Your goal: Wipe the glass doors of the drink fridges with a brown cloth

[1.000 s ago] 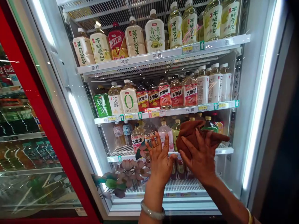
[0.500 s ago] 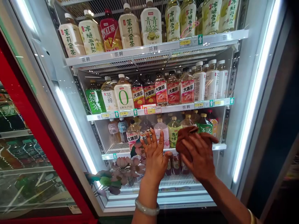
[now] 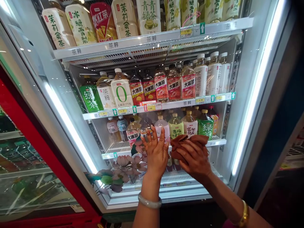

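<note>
Right grip [image 3: 194, 158] around crumpled brown cloth [image 3: 177, 143] (matte, folded), left hand [image 3: 155, 155] splayed beside rounded flower shapes [image 3: 123, 161].

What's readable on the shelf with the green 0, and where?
"绿茶": green plastic bottle
"茶粹": white-labelled clear bottle, white shelf edge
"0": white rounded bottle
"无糖茶": same bottle
"大冰茶": red-labelled plastic bottles
"3.00": red-framed yellow tag
"↑": teal tags
Other print: too small.
</note>
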A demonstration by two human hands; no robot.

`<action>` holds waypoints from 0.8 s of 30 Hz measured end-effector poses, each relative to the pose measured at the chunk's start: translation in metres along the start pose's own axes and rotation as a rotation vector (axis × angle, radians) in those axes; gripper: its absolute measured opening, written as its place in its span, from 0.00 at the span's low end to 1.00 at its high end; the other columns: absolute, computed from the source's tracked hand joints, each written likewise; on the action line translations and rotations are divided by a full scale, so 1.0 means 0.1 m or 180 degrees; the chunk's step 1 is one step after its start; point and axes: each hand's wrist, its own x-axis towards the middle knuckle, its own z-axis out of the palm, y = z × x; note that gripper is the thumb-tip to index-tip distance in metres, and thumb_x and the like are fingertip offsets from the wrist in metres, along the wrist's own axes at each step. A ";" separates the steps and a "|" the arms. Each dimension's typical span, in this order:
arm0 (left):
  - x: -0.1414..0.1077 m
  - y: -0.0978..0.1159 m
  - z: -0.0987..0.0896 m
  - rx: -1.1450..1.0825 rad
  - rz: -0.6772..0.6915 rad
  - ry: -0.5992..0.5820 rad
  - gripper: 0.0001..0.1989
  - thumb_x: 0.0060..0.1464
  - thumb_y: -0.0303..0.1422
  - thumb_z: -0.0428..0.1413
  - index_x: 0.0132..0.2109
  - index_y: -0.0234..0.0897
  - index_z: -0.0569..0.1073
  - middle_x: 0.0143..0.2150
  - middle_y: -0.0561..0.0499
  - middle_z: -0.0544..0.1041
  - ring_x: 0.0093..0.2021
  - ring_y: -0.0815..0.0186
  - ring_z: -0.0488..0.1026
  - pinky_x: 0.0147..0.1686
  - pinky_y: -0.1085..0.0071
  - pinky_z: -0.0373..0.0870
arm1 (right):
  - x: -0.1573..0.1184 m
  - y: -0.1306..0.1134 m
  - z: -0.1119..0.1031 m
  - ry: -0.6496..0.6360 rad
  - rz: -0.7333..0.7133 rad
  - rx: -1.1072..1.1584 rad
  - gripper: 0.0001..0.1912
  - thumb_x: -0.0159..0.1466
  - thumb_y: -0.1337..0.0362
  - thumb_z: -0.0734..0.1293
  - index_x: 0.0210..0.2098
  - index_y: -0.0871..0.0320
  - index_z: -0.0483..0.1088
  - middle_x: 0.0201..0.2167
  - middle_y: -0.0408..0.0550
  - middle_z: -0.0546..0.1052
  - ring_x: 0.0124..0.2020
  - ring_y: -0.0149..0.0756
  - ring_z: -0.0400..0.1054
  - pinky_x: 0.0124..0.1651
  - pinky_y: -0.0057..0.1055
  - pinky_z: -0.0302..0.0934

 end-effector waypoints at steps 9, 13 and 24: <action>0.00 0.01 0.02 0.0097 -0.0006 0.0000 0.36 0.70 0.32 0.50 0.76 0.55 0.41 0.79 0.51 0.29 0.78 0.51 0.27 0.73 0.37 0.26 | 0.75 -0.13 -0.01 0.0334 0.0772 -0.0366 0.35 0.61 0.56 0.73 0.67 0.46 0.64 0.55 0.51 0.73 0.59 0.52 0.62 0.69 0.55 0.45; -0.02 -0.02 0.04 0.0133 -0.0003 -0.0052 0.37 0.69 0.31 0.52 0.76 0.54 0.42 0.79 0.50 0.30 0.78 0.50 0.28 0.73 0.37 0.28 | 0.29 -0.08 0.02 0.0157 0.0199 -0.0098 0.28 0.61 0.57 0.73 0.61 0.48 0.69 0.52 0.49 0.76 0.57 0.48 0.64 0.69 0.51 0.45; 0.00 -0.09 -0.05 0.0014 0.0074 0.0015 0.35 0.71 0.32 0.48 0.77 0.49 0.39 0.79 0.48 0.42 0.79 0.58 0.36 0.76 0.48 0.32 | 0.81 -0.09 -0.01 0.0528 0.0889 -0.0101 0.25 0.62 0.58 0.71 0.58 0.49 0.71 0.60 0.50 0.74 0.64 0.52 0.64 0.71 0.54 0.41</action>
